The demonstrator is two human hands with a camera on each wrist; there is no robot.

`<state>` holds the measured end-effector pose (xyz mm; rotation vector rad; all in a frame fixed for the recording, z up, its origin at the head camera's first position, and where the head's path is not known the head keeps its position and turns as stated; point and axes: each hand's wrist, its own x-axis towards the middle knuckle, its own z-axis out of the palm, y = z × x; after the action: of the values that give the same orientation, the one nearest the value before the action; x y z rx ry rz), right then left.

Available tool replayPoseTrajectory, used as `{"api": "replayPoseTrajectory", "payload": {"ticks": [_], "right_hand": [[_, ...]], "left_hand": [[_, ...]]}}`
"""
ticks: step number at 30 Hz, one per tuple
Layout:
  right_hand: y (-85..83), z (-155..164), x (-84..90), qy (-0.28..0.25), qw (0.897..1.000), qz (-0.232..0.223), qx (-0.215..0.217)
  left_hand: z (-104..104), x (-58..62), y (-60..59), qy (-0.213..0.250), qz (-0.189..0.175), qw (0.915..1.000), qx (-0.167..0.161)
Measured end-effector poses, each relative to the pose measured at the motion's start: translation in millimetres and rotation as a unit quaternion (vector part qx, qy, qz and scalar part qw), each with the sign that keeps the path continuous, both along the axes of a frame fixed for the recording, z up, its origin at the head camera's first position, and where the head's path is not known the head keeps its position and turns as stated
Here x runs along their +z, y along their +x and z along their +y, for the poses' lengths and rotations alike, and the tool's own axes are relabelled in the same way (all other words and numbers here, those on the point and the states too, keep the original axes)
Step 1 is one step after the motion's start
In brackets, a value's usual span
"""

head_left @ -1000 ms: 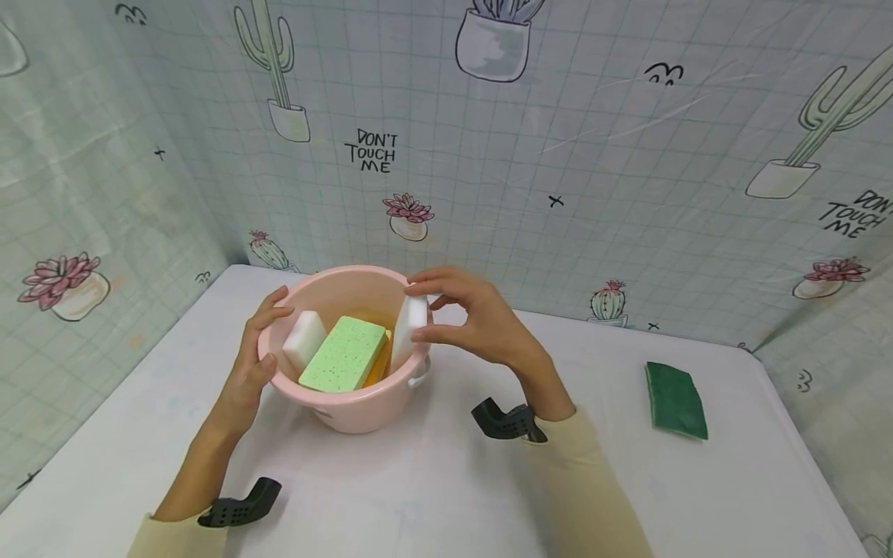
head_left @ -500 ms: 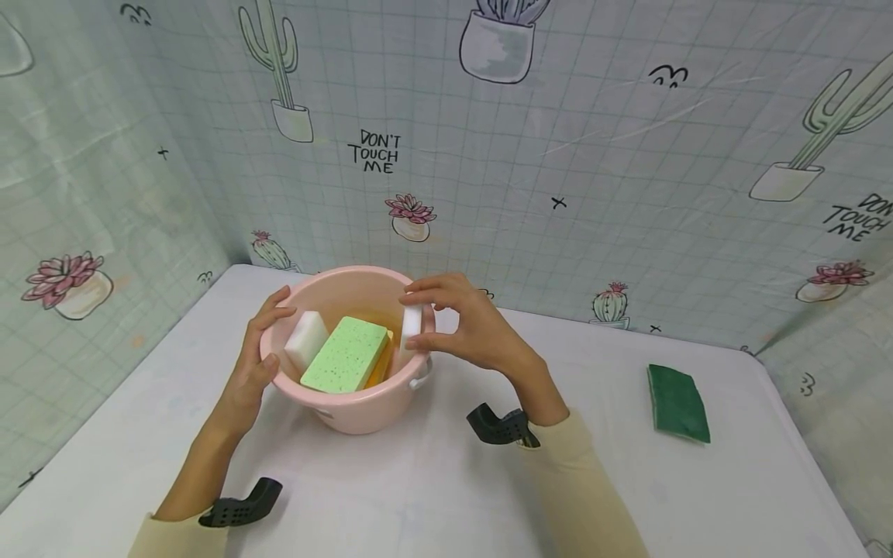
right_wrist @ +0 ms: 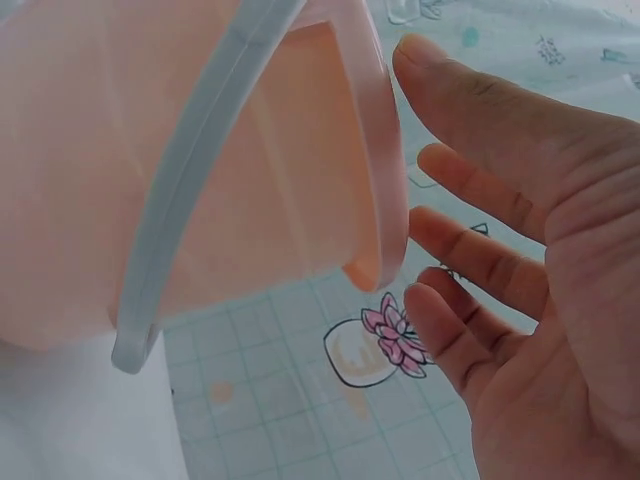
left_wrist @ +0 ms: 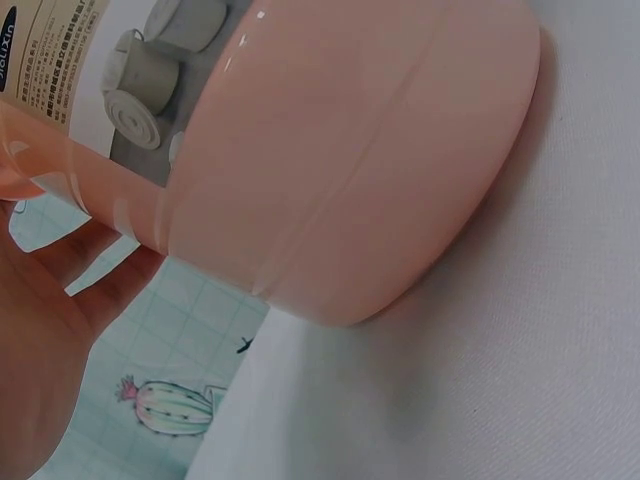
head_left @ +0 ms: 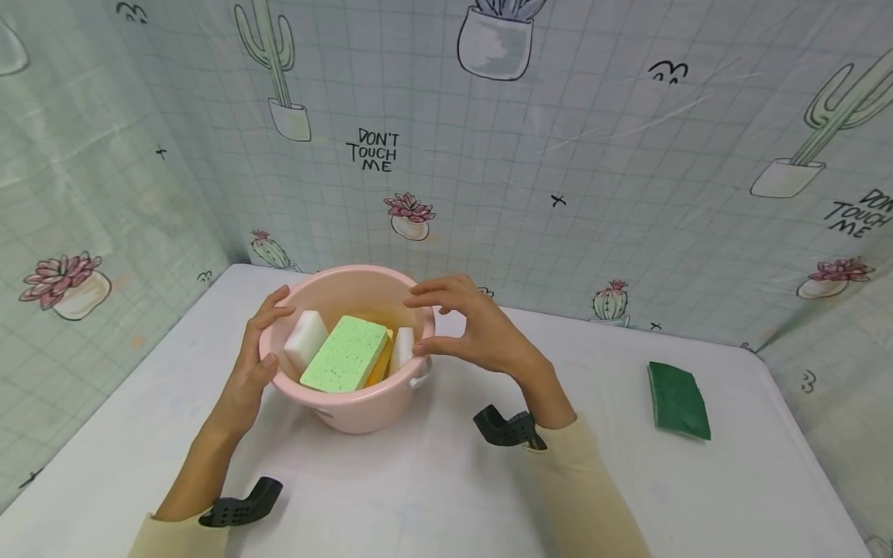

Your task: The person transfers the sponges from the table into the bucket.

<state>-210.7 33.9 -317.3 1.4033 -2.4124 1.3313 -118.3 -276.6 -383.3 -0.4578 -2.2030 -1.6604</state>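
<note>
A pink bucket (head_left: 359, 411) stands on the white table, several sponges inside it. My left hand (head_left: 246, 380) grips the bucket's left side, fingertips over the rim; in the left wrist view its fingers (left_wrist: 115, 285) reach behind the wall. A speckled light green sponge (head_left: 345, 355) lies on top, partly covering an orange-yellow sponge (head_left: 380, 366). One white sponge (head_left: 305, 341) leans at the left inside wall, another white sponge (head_left: 401, 349) stands at the right wall. My right hand (head_left: 477, 325) hovers at the right rim, thumb and fingers apart, holding nothing.
A dark green scouring pad (head_left: 678, 401) lies on the table (head_left: 760, 480) at the right. The bucket's pale handle (right_wrist: 190, 170) hangs down its right side. A cactus-printed curtain (head_left: 558, 139) encloses the back and sides of the table.
My right hand has lowered the white sponge along the bucket's right inside wall and let go of it, its fingers drawing off toward the rim. My left hand stays on the bucket.
</note>
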Motion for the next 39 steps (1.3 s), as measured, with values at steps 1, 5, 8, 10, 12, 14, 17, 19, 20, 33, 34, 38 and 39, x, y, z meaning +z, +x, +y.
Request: {"api": "replayPoseTrajectory", "payload": {"ticks": [1, 5, 8, 10, 12, 14, 17, 19, 20, 33, 34, 38, 39], "right_hand": [[0.1, 1.5, -0.6, -0.004, 1.0, 0.001, 0.001], [1.2, 8.3, -3.4, -0.015, 1.0, 0.012, 0.002], [3.2, 15.1, -4.9, -0.021, 1.0, 0.014, -0.002], [5.1, 20.5, -5.5, -0.023, 1.0, 0.014, -0.007], [7.1, 26.5, -5.9, -0.024, 1.0, 0.011, -0.015], [8.6, 33.1, -6.6, -0.027, 0.999, 0.011, -0.023], [10.0, 45.1, -9.9, -0.028, 0.999, 0.016, -0.041], [10.1, 53.5, -13.1, -0.03, 0.998, 0.023, -0.05], [10.1, 57.9, -14.7, -0.032, 0.998, 0.025, -0.053], [32.4, 114.8, -8.9, -0.01, 0.99, 0.036, -0.139], [30.5, 122.0, -13.2, -0.01, 0.989, 0.039, -0.143], [23.6, 153.4, -28.8, 0.003, 0.984, 0.064, -0.164], [22.7, 161.3, -32.0, 0.007, 0.983, 0.068, -0.17]], "left_hand": [[0.1, 0.3, -0.2, 0.0, 0.0, 1.0, 0.0], [0.0, 1.4, -1.5, 0.0, 0.001, 1.0, -0.001], [-0.1, 2.1, -2.2, 0.002, 0.003, 1.0, -0.003], [-0.1, 2.1, -1.7, 0.004, 0.001, 1.0, -0.002], [0.2, 2.0, -1.1, 0.007, -0.004, 1.0, -0.001], [0.4, 1.9, -0.3, 0.009, -0.009, 0.9999, 0.002], [0.8, 2.0, 0.4, 0.013, -0.011, 0.9999, 0.002], [0.9, 2.0, 0.7, 0.011, -0.011, 0.9999, 0.002], [0.8, 1.8, 1.0, 0.011, -0.01, 0.9999, 0.002], [1.5, 1.0, 1.7, 0.013, -0.014, 0.9998, 0.005], [1.8, 0.9, 1.7, 0.013, -0.014, 0.9998, 0.007], [3.0, 0.9, 1.8, 0.016, -0.012, 0.9998, 0.005], [3.3, 1.2, 1.7, 0.017, -0.011, 0.9998, 0.005]]}}
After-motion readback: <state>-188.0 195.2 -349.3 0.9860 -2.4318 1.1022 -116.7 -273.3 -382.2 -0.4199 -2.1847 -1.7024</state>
